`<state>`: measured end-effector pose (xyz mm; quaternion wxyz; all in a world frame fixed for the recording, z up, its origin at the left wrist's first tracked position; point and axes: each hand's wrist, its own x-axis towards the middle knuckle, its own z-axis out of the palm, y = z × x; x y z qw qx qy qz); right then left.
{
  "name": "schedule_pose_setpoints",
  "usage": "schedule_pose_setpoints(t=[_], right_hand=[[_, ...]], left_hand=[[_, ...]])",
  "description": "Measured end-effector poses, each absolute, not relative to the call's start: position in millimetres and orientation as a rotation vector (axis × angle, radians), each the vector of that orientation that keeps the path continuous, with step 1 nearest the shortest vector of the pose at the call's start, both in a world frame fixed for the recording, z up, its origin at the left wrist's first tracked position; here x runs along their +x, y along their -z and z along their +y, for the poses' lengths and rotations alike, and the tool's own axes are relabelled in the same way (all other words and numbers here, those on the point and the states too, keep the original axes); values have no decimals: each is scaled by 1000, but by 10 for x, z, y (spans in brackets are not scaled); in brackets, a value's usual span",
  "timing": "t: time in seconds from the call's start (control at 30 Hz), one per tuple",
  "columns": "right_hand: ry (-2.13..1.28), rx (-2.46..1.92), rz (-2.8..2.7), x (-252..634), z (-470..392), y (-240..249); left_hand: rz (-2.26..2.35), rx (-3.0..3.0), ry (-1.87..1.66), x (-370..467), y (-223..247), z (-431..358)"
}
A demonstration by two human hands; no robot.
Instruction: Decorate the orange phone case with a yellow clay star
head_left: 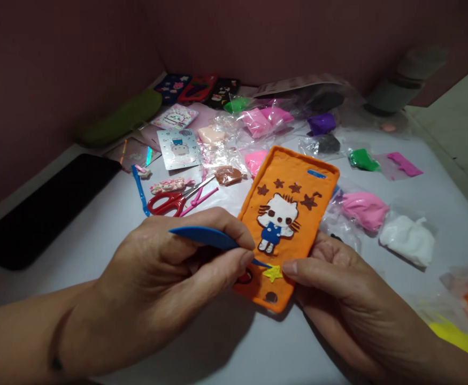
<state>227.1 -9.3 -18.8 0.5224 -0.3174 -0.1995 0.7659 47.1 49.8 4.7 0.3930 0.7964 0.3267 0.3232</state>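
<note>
My left hand (185, 272) pinches a blue pointed tool (205, 236), its tip touching a yellow star (273, 272) on an orange phone case (253, 208). The case is tilted above the table, its lower right side gripped by my right hand (338, 289), with the thumb beside the star. On the case are a white cat figure (279, 214) in blue clothes and several brown stars above it. A red shape near the case's lower left is partly hidden by my left hand.
Red-handled scissors (165, 204), a blue tool (139, 190) and cards (179, 149) lie beyond my left hand. A black slab (49, 208) is at left. Bagged clay, pink (365, 209) and white (408, 240), lies right. Phone cases (197, 88) and a bottle (402, 85) stand farther back.
</note>
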Motion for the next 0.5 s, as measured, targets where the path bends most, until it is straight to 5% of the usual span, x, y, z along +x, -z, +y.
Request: schedule_pose_setpoints(t=[0.5], right_hand=[[-1858, -762, -458, 2283, -84, 211]], left_hand=[[908, 1916, -749, 463, -66, 483]])
